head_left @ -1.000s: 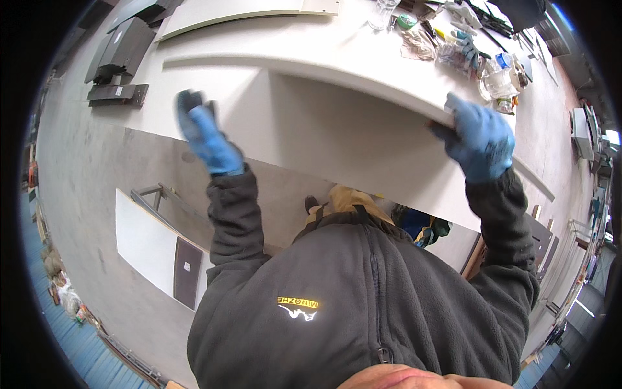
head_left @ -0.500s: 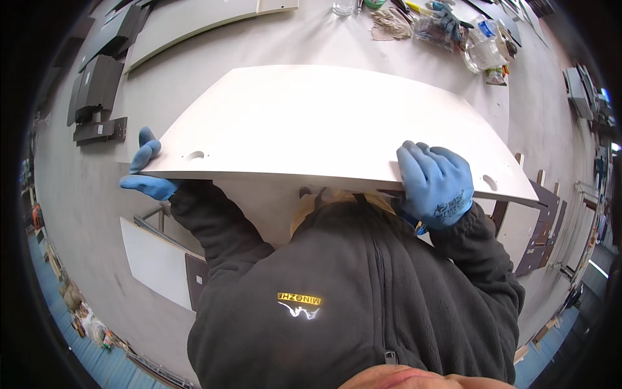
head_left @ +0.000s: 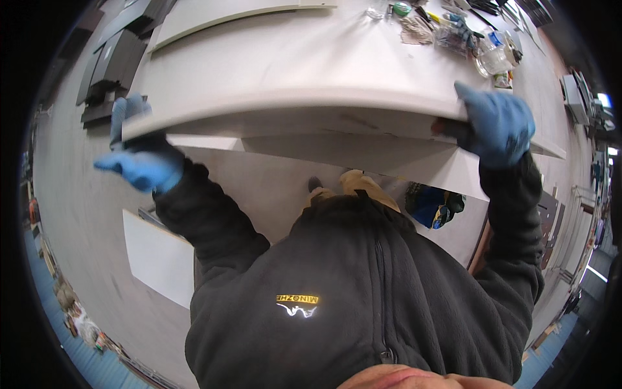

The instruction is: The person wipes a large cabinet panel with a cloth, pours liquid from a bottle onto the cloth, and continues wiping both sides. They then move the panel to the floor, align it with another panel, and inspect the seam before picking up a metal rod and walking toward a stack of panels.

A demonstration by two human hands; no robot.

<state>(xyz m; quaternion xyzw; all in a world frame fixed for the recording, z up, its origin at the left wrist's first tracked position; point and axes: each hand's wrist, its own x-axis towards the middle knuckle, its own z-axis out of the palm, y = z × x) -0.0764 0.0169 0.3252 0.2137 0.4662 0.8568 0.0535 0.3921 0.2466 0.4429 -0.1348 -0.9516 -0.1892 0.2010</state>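
A white panel (head_left: 291,122) is tilted up over the worktable, seen nearly edge-on with its shaded face toward me. My left hand (head_left: 146,165), in a blue glove, is at the panel's left end, thumb and fingers on either side of it. At the right end, my blue-gloved right hand (head_left: 502,126) is closed round the edge; its fingertips are partly hidden. Both hands and the panel are blurred by motion. Beneath the panel, part of the light worktable (head_left: 389,159) shows.
Dark grey panels (head_left: 120,61) are stacked at far left, beside a long pale panel (head_left: 240,21). A clear jar (head_left: 495,63), a crumpled cloth (head_left: 416,31) and a plastic bag (head_left: 450,40) lie far right. A white board (head_left: 155,253) stands low left; a blue bag (head_left: 427,204) is below the table.
The panel has tipped from showing its broad white face to nearly edge-on. My right hand has moved up and right to the panel's end; the left has stayed at its end.
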